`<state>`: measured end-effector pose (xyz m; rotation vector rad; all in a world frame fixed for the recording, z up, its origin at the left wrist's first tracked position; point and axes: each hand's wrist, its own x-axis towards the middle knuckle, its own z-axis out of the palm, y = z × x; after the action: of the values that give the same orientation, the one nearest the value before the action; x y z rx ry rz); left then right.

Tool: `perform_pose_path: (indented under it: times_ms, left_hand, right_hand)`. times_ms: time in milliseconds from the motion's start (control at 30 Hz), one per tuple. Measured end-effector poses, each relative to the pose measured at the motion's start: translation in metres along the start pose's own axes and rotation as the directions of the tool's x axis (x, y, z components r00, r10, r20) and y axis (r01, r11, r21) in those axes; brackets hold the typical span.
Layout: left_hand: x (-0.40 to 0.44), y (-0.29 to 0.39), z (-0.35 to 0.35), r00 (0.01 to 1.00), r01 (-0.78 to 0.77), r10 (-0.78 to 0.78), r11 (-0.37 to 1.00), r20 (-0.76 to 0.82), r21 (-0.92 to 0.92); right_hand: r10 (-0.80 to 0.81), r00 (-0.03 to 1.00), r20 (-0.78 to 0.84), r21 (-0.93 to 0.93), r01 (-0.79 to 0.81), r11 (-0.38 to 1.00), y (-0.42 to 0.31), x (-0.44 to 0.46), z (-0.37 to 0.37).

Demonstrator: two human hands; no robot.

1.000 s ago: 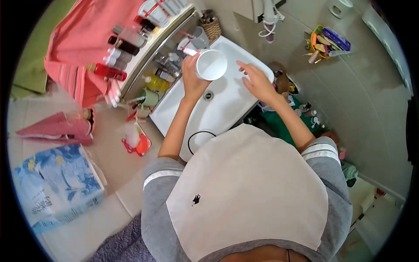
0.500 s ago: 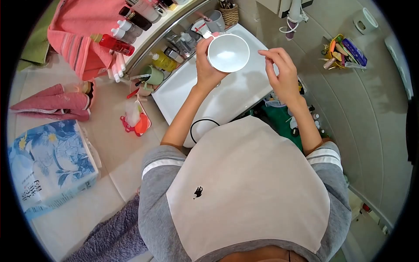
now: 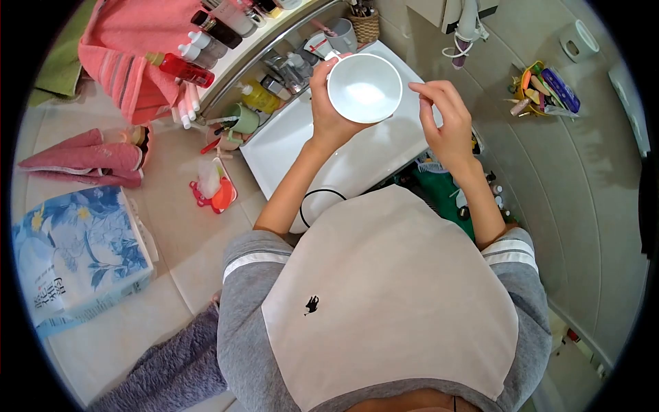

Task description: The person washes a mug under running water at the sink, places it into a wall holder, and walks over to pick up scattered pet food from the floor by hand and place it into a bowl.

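The left hand (image 3: 328, 113) holds a glossy, round-mouthed white cup (image 3: 364, 89).

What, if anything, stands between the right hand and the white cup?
Nothing visible does: the right hand is raised beside the white cup, which the left hand holds above the sink, with only a bare gap between.

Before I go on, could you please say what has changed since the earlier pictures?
The mug, in the left hand, has risen toward the camera and looks larger. The right hand has risen, its fingers more bent beside the mug. Nothing was taken or let go: the left hand keeps its grip, the right still looks empty. The view shifted, but the sink stayed put.
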<state>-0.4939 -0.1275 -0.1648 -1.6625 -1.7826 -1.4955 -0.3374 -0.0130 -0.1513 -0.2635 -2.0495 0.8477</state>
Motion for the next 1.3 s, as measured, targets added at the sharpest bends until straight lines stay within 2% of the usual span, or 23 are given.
perform_pose_path:
  times_ms: [133,200,233,333,367,433,467,567,633,667,700,733,767,833,867,933,967,1033,1067,1167,1233,1267,1300]
  left_hand:
    - [-0.002,-0.001,-0.001,0.995,0.087,-0.086,0.996,0.054,-0.004]
    - [-0.001,0.000,-0.001,0.996,0.042,-0.045,0.998,0.079,0.041]
    - [0.002,0.003,-0.001,0.994,-0.005,-0.003,0.997,0.108,0.078]
    - [0.003,0.013,0.002,0.977,-0.195,0.183,0.975,0.108,0.107]
    - [0.002,0.014,0.004,0.958,-0.266,0.255,0.961,0.129,0.074]
    - [-0.003,0.017,0.004,0.966,-0.245,0.240,0.969,0.093,0.039]
    - [-0.004,0.019,0.001,0.965,-0.243,0.229,0.965,0.131,0.099]
    - [-0.007,0.022,0.002,0.963,-0.251,0.231,0.957,0.137,0.144]
    - [-0.010,0.019,0.002,0.954,-0.298,0.278,0.917,0.112,0.265]
    - [-0.010,0.018,0.003,0.954,-0.298,0.278,0.916,0.111,0.268]
    - [-0.010,0.018,0.005,0.953,-0.302,0.291,0.918,0.080,0.257]
    - [-0.011,0.018,0.005,0.952,-0.304,0.302,0.920,0.047,0.247]
    - [-0.012,0.018,0.004,0.953,-0.301,0.299,0.920,0.047,0.251]
    - [-0.013,0.013,0.004,0.944,-0.330,0.323,0.906,0.069,0.265]
    - [-0.013,0.012,0.003,0.944,-0.328,0.321,0.906,0.071,0.267]
    - [-0.015,0.009,0.000,0.918,-0.393,0.383,0.855,0.100,0.338]
    - [-0.016,0.009,-0.001,0.919,-0.393,0.381,0.854,0.103,0.341]
    - [-0.019,0.010,-0.003,0.934,-0.357,0.340,0.856,0.113,0.374]
    - [-0.018,0.009,-0.004,0.934,-0.356,0.338,0.855,0.115,0.377]
    - [-0.015,0.004,-0.008,0.913,-0.406,0.357,0.841,0.198,0.358]
    - [-0.016,0.003,-0.008,0.898,-0.426,0.362,0.857,0.249,0.291]
    - [-0.018,0.006,-0.008,0.913,-0.373,0.298,0.887,0.278,0.273]
    - [-0.021,0.003,-0.006,0.913,-0.373,0.298,0.886,0.278,0.276]
  right_hand:
    - [-0.152,0.977,-0.150,0.045,0.160,0.986,-0.018,0.012,-0.008]
    - [-0.361,0.927,0.098,0.015,0.361,0.932,-0.030,0.026,-0.015]
    - [-0.361,0.927,0.097,0.016,0.362,0.932,-0.031,0.027,-0.010]
    - [-0.352,0.718,0.601,0.001,0.440,0.898,-0.024,0.026,0.004]
    - [-0.346,0.722,0.599,-0.007,0.437,0.899,-0.022,0.029,0.006]
    - [-0.217,0.495,0.842,-0.077,0.508,0.858,-0.020,0.036,0.013]
    - [-0.212,0.499,0.840,-0.085,0.509,0.857,-0.016,0.036,0.019]
    - [-0.080,0.483,0.872,-0.129,0.385,0.914,-0.006,0.025,0.035]
    - [-0.162,0.776,0.610,0.276,-0.017,0.961,-0.011,0.024,0.038]
    - [-0.164,0.775,0.610,0.278,-0.015,0.960,-0.016,0.026,0.036]
    - [0.113,0.713,0.692,0.377,-0.491,0.786,-0.026,0.033,0.030]
    - [0.312,0.517,0.797,0.384,-0.833,0.398,-0.033,0.036,0.028]
    - [0.308,0.514,0.800,0.383,-0.834,0.397,-0.035,0.036,0.032]
    - [0.316,0.535,0.784,0.566,-0.825,-0.007,-0.036,0.034,0.039]
    - [0.314,0.534,0.785,0.565,-0.825,-0.010,-0.036,0.036,0.037]
    - [0.225,0.467,0.855,0.429,-0.881,0.199,-0.034,0.041,0.029]
    - [0.222,0.467,0.856,0.430,-0.881,0.196,-0.033,0.042,0.030]
    - [0.259,0.430,0.865,0.234,-0.801,0.551,-0.031,0.044,0.032]
    - [0.256,0.429,0.866,0.235,-0.802,0.550,-0.028,0.045,0.032]
    - [0.057,0.483,0.874,0.166,-0.406,0.899,-0.017,0.046,0.033]
    - [-0.082,0.459,0.885,0.123,-0.062,0.990,-0.013,0.045,0.035]
    - [-0.085,0.458,0.885,0.126,-0.060,0.990,-0.014,0.044,0.038]
    - [-0.057,0.392,0.918,0.015,0.107,0.994,-0.015,0.044,0.042]
